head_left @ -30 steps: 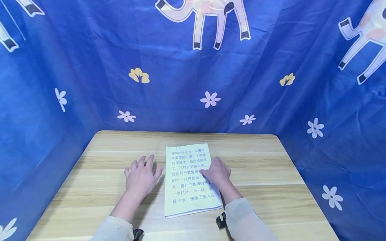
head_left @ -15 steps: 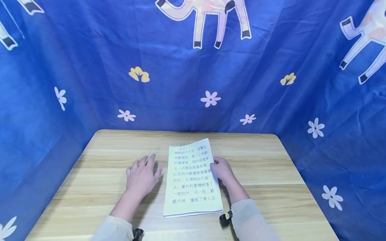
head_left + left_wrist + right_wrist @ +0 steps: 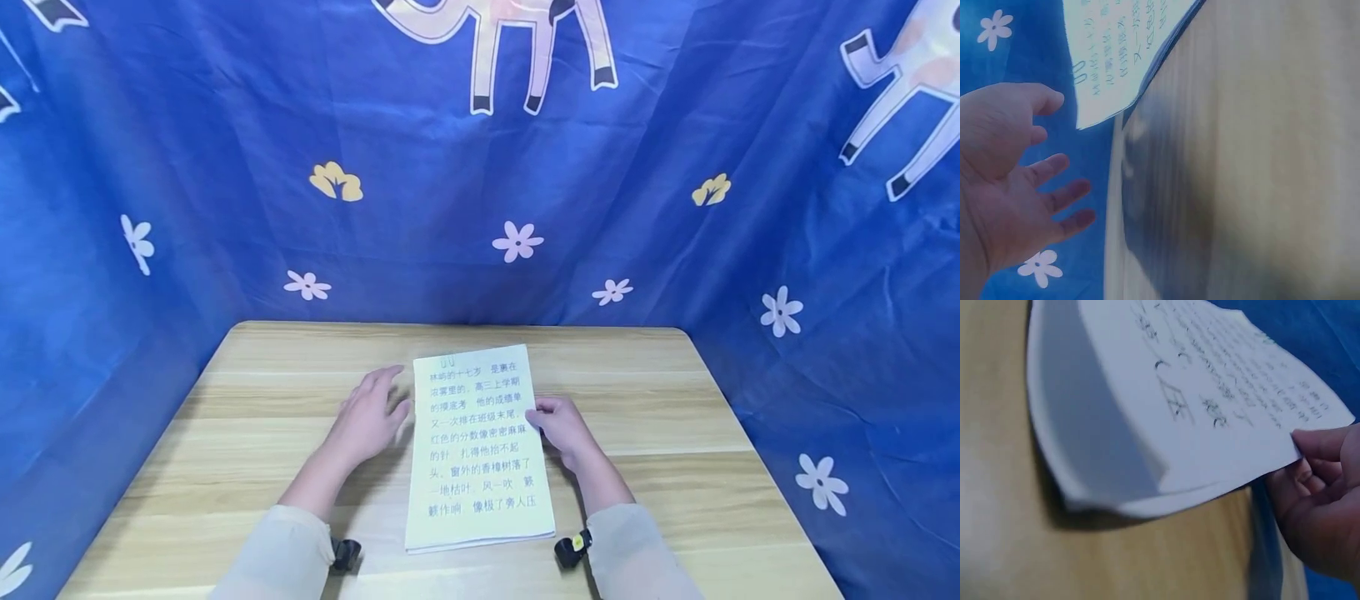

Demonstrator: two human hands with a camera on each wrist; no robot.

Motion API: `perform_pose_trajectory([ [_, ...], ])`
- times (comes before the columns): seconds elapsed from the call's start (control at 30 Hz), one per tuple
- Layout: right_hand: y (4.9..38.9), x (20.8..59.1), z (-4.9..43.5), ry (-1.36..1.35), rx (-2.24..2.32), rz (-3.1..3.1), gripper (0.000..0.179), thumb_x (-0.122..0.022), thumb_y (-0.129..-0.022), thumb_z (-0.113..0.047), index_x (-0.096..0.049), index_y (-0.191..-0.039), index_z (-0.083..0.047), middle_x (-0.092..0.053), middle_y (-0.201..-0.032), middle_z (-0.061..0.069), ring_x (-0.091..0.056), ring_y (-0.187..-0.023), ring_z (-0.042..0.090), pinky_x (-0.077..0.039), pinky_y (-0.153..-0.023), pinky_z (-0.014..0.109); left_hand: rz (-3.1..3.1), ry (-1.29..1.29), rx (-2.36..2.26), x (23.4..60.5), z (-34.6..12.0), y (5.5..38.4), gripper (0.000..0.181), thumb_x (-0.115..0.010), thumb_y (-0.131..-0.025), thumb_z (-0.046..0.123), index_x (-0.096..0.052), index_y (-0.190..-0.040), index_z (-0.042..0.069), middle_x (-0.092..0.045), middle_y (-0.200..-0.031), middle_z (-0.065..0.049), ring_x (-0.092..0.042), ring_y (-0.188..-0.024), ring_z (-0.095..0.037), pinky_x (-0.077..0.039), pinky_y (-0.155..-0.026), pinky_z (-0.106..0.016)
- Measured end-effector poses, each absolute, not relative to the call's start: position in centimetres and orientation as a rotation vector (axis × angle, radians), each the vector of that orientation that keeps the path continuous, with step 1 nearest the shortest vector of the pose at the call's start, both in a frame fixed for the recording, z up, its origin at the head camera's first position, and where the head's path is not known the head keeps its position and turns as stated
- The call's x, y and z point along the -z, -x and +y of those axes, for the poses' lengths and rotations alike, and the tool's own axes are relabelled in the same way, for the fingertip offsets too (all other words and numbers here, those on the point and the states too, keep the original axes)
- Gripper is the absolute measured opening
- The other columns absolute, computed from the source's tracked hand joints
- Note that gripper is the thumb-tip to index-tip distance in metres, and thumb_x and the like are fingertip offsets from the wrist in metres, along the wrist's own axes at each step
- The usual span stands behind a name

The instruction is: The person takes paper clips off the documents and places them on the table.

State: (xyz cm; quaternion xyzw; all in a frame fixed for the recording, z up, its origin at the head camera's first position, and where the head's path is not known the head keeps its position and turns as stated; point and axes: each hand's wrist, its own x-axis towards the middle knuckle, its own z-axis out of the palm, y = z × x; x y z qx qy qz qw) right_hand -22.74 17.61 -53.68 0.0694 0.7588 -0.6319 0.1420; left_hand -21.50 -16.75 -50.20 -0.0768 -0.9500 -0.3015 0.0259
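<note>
A stack of printed paper sheets (image 3: 480, 467) lies lengthwise before me in the head view, large Chinese text facing up. A paper clip (image 3: 1079, 72) shows at its top left corner. At the stack's right edge my right hand (image 3: 564, 429) pinches the sheets, thumb on top and curled fingers underneath, as the right wrist view also shows. In that view the near edges of the sheets (image 3: 1222, 456) fan slightly apart. My left hand (image 3: 369, 423) hovers just left of the stack, its fingers spread and holding nothing; a gap separates it from the paper in the left wrist view.
The stack is over a light wood-grain table (image 3: 675, 467) with rounded far corners. Blue curtains (image 3: 420, 250) printed with flowers and animals close off the back and both sides. A small black device (image 3: 573, 548) sits at each wrist.
My right hand has shifted from lying over the right edge to pinching it, and the far end of the stack has risen. The left hand has turned and moved slightly toward the upper left corner.
</note>
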Motion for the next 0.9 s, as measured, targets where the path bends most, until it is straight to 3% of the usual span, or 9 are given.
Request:
perform_pose_trajectory([
  [0.27,22.4,54.8,18.0,-0.179,1.895,2.129,0.033,-0.065,-0.105,-0.011,-0.069,-0.135,0.005,-0.080,-0.114,0.017,-0.078,-0.091,0.016,-0.066,-0.084,0.029,-2.817,0.276,1.270,50.7,-15.8,25.0,0.068,-0.067,-0.107,0.028,-0.037,-0.165,0.005,-0.021,-0.177,-0.027,-0.054,-0.145,-0.053,-0.046,-0.121,-0.068],
  [0.43,22.2,55.2,18.1,-0.142,1.907,2.132,0.033,-0.066,-0.105,-0.011,-0.070,-0.134,0.005,-0.081,-0.116,0.017,-0.078,-0.094,0.017,-0.066,-0.086,0.028,-2.747,0.305,1.434,50.9,-15.2,27.0,0.063,-0.069,-0.107,0.024,-0.044,-0.162,0.009,-0.044,-0.167,-0.026,-0.062,-0.137,-0.049,-0.054,-0.115,-0.060],
  [0.57,22.1,55.5,18.4,-0.118,1.895,2.140,0.034,-0.066,-0.105,-0.012,-0.070,-0.134,0.005,-0.081,-0.115,0.016,-0.077,-0.095,0.016,-0.064,-0.087,0.027,-2.741,0.377,1.477,51.1,-14.8,28.0,0.059,-0.071,-0.106,0.021,-0.049,-0.160,0.012,-0.062,-0.153,-0.022,-0.063,-0.136,-0.044,-0.051,-0.116,-0.060],
  [0.9,22.4,55.9,18.8,-0.077,1.931,2.105,0.034,-0.066,-0.106,-0.012,-0.069,-0.136,0.004,-0.081,-0.117,0.018,-0.080,-0.096,0.017,-0.066,-0.087,0.027,-2.685,0.399,1.488,51.5,-14.1,29.0,0.048,-0.078,-0.101,0.022,-0.065,-0.147,0.017,-0.070,-0.146,-0.014,-0.062,-0.140,-0.039,-0.045,-0.121,-0.059],
])
